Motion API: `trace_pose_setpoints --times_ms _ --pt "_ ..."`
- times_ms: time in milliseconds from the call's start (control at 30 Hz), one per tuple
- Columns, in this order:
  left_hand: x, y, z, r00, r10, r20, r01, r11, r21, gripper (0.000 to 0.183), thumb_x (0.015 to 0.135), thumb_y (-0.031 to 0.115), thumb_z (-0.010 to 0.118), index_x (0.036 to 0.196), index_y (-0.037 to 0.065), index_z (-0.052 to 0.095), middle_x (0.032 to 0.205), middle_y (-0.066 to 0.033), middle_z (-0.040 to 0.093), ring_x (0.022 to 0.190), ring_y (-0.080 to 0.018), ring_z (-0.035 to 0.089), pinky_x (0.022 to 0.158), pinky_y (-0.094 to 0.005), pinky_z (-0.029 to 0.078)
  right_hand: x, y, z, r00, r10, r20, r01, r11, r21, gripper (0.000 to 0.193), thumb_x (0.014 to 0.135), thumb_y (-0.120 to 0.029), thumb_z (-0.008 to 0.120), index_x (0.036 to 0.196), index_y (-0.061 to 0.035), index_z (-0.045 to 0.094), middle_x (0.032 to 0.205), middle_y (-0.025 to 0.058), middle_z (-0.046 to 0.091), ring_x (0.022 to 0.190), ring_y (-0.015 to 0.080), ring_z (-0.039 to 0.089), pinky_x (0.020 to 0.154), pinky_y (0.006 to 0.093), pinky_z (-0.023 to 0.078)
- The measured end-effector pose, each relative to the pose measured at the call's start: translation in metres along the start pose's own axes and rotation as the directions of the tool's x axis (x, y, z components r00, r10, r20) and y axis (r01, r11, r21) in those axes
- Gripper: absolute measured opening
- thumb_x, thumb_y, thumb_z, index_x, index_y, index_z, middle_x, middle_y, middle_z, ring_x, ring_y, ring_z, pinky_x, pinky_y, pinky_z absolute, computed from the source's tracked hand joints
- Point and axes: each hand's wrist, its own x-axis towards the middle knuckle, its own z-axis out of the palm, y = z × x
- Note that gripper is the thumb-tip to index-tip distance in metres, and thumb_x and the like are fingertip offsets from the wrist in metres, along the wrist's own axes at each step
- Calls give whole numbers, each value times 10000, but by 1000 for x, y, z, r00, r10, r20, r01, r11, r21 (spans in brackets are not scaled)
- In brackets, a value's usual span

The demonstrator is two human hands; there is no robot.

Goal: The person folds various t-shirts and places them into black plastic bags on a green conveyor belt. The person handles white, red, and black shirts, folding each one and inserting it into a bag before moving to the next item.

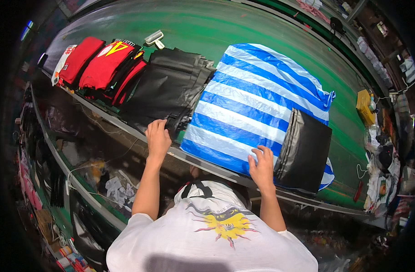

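My left hand (158,137) is at the table's near edge, by the lower corner of a stack of black plastic bags (164,81). Its fingers are loosely bent, and nothing shows held in them. With fingers apart, my right hand (262,167) rests at the near edge of a large blue-and-white striped plastic bag (243,106) spread flat. Just right of that hand, a folded stack of black plastic bags (307,152) lies on the striped bag's right part.
Folded red garments (105,68) lie in piles at the left of the long green table (193,31). Behind the black stack is a white-and-grey handled tool (154,39). A yellow box (365,108) sits at the right, near hanging cloths. Below the near edge lies white crumpled material (120,189).
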Motion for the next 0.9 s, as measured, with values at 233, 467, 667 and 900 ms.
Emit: trace_pose_setpoints --times_ms 233,467,667,900 --pt "41 -66 -14 956 265 127 -255 963 -86 391 848 63 730 1238 64 696 1266 -88 622 1240 -288 544 1012 -455 405 16 -101 69 994 -85 74 79 994 75 263 883 -107 735 1116 12 706 1239 220 607 1202 407 548 1042 478 458" --pt "57 -94 -4 931 363 46 -344 912 -224 193 874 91 741 1063 52 728 1091 -63 684 1055 -279 634 911 -417 455 13 -137 94 991 -76 111 64 992 107 255 878 -104 740 1109 0 710 1208 205 623 1190 396 557 1026 474 468" --pt "59 -41 -20 869 400 -291 -479 827 -293 158 856 -6 720 1003 23 670 1044 -132 695 942 -342 661 821 -433 500 19 -119 105 975 54 218 -136 914 382 362 947 -238 727 1198 15 662 1254 212 641 1068 371 655 913 432 545" --pt "4 61 -7 562 815 -143 -771 454 -446 285 822 93 672 1092 3 672 1114 -129 667 991 -290 656 821 -400 510 74 -95 81 785 424 451 -584 267 766 738 896 -164 785 1503 -24 389 1243 190 643 963 226 687 754 364 567"
